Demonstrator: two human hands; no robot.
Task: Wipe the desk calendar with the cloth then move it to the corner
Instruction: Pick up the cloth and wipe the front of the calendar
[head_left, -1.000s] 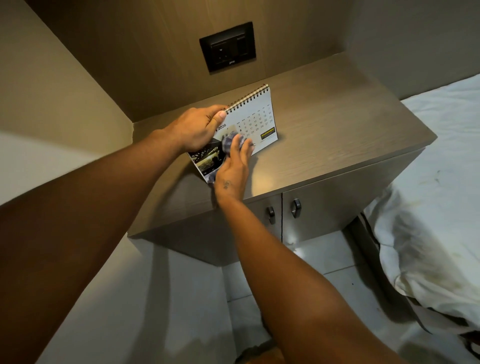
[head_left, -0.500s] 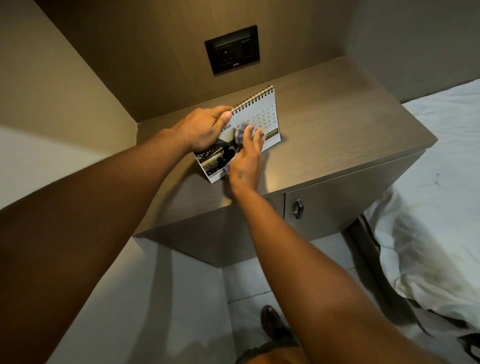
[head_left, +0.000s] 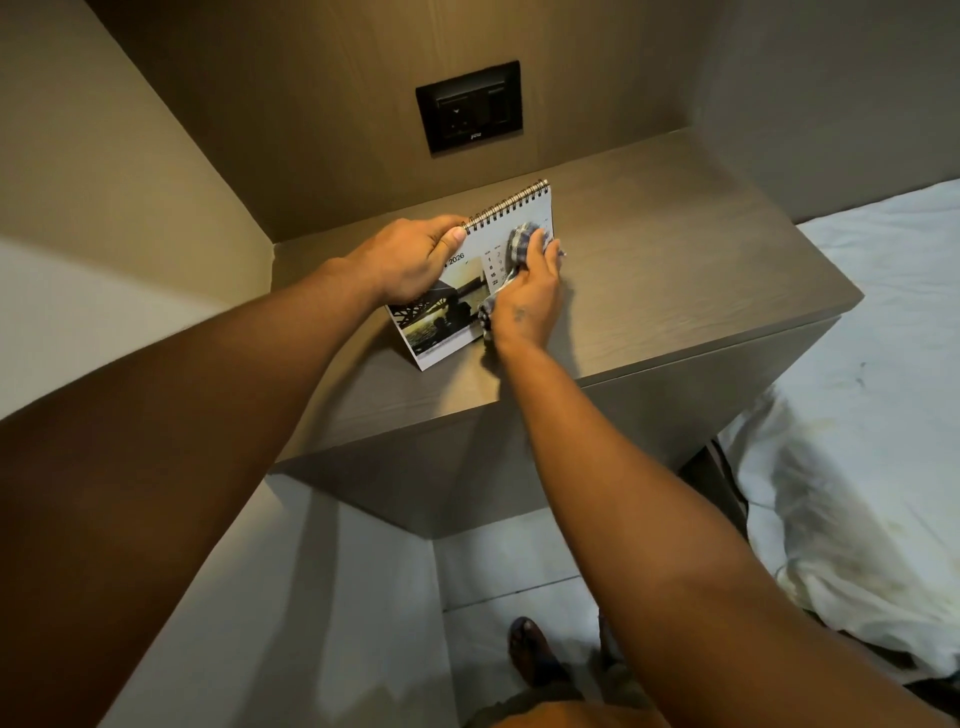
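Note:
A spiral-bound desk calendar (head_left: 447, 317) with a dark photo and a 2026 date grid stands tilted on the brown wooden cabinet top (head_left: 675, 270). My left hand (head_left: 410, 257) grips its upper left edge near the spiral. My right hand (head_left: 530, 296) presses a blue-and-white checked cloth (head_left: 522, 244) against the right part of the calendar's face, covering most of the date grid. A tail of the cloth hangs down below my palm.
A black wall socket (head_left: 469, 107) sits on the wooden back panel above the cabinet. A beige wall closes the left side, forming a back-left corner (head_left: 278, 249). A bed with white sheets (head_left: 857, 415) lies to the right. My foot (head_left: 530, 649) shows on the tiled floor.
My right hand has slid the cloth up and to the right across the calendar face, from the photo area to the date grid. My left hand keeps its grip.

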